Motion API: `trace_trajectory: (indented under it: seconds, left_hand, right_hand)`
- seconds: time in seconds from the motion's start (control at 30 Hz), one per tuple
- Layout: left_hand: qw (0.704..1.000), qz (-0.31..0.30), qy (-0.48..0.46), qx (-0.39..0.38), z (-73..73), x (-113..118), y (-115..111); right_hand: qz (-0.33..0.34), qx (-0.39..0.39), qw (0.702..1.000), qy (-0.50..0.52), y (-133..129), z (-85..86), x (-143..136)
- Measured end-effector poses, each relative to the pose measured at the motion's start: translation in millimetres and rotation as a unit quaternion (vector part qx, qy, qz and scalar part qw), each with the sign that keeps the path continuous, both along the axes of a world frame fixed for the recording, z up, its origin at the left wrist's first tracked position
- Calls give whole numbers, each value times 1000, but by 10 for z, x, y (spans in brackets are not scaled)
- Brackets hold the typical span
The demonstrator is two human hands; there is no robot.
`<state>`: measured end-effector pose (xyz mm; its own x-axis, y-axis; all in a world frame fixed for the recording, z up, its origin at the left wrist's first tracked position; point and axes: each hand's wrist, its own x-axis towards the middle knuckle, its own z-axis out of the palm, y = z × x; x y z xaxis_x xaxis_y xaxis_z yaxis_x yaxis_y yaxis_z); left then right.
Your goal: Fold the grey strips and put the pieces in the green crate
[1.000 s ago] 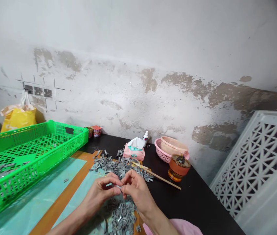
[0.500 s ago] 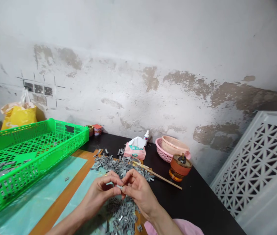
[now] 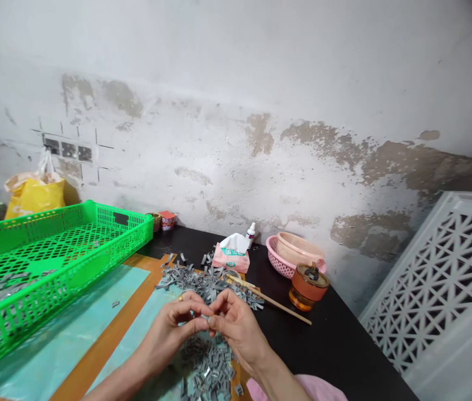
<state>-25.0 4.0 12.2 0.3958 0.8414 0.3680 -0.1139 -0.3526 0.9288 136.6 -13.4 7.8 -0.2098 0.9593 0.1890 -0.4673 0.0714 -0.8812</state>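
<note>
My left hand (image 3: 180, 323) and my right hand (image 3: 236, 326) meet at the fingertips above the table. Between them is a small grey piece (image 3: 206, 318), pinched by thumb and finger on both sides and mostly covered. A ring shows on my left hand. Behind the hands lies a pile of grey strips (image 3: 194, 278). Below them, nearer to me, is a heap of small grey folded-looking pieces (image 3: 211, 370), some with a metallic shine.
A green crate (image 3: 73, 267) holding grey strips stands left. Beyond the hands are a tissue pack (image 3: 231, 259), a white bottle (image 3: 251, 231), a wooden stick (image 3: 281, 307), an amber jar (image 3: 308, 287) and pink baskets (image 3: 280, 262). A white lattice panel (image 3: 448, 289) stands right.
The grey piece shows less between my fingertips, which have shifted slightly. The whole view has moved a little; both hands keep their pinch.
</note>
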Motion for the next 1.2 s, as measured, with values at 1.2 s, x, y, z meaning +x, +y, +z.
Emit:
trace_trajectory:
  seconds: [1.2]
  left_hand:
    - [997, 22, 79, 9, -100, 15, -24]
  right_hand:
    - [25, -73, 985, -153, 49, 0, 65]
